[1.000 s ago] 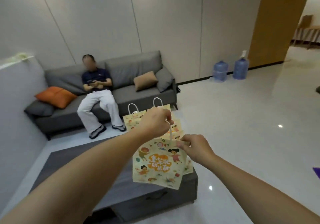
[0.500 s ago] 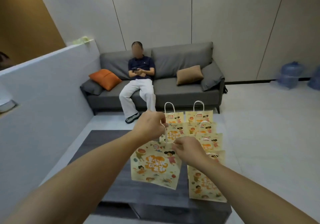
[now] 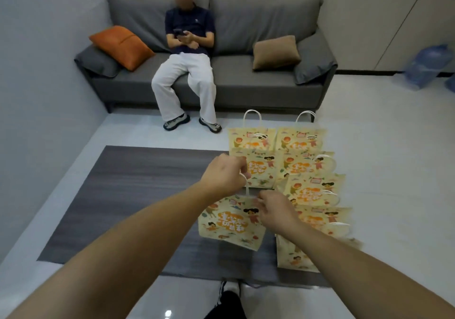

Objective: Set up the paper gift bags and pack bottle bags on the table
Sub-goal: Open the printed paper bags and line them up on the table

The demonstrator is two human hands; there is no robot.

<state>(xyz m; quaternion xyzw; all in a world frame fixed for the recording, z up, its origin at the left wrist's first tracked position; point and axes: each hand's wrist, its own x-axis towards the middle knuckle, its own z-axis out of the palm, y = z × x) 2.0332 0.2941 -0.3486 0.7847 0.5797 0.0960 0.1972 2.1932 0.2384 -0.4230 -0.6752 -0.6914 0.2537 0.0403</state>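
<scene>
A flat yellow paper gift bag with cartoon children hangs above the dark grey table. My left hand grips its white cord handle from above. My right hand pinches the bag's top right edge. Several matching gift bags lie flat and overlapping in two columns on the table's right side, handles pointing away from me or to the right. No bottle bags are visible.
A person sits on the grey sofa beyond the table, looking at a phone. Orange and tan cushions lie on the sofa. A grey partition wall runs along the left. Water jugs stand at right.
My view has swung left and tilted down onto the table. The held bag has come lower and nearer, still in both hands, beside the rows of laid-out bags.
</scene>
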